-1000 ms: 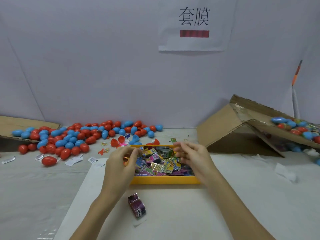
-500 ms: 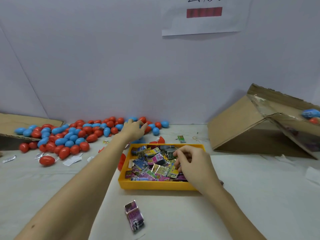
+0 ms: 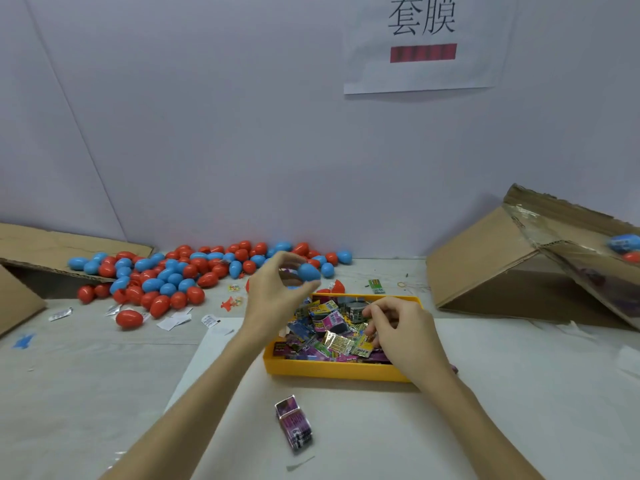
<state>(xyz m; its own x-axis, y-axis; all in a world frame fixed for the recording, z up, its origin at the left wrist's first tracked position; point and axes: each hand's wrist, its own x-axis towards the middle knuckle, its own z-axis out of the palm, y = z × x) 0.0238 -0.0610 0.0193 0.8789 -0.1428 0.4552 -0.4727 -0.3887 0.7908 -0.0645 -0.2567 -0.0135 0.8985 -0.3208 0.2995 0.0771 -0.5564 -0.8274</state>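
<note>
Left hand [image 3: 273,299] pinches blue egg [image 3: 308,272] above yellow tray's [image 3: 332,372] far left corner; right hand [image 3: 398,330] fingers curled, picking among wrappers [image 3: 329,327] inside.

The table [image 3: 86,393] bears scattered eggs [image 3: 173,278], a yellow tray [image 3: 332,373], a packet [image 3: 294,426] and a cardboard box [image 3: 485,271].

Two hands show: the left hand [image 3: 273,299] and the right hand [image 3: 405,337]. One blue egg [image 3: 308,271] is held apart from the rest. The heap of eggs [image 3: 173,275] on the table runs to several dozen, red and blue mixed, too many to count exactly. There are two cardboard boxes, the left cardboard box [image 3: 52,244] and the right cardboard box [image 3: 485,265]. The right one shows two more eggs [image 3: 625,244], one blue and one red. One yellow tray [image 3: 332,372] holds a pile of wrappers [image 3: 329,334], too many to count. One small purple box [image 3: 294,424] lies alone. One paper sign [image 3: 422,74] hangs on the wall.
</note>
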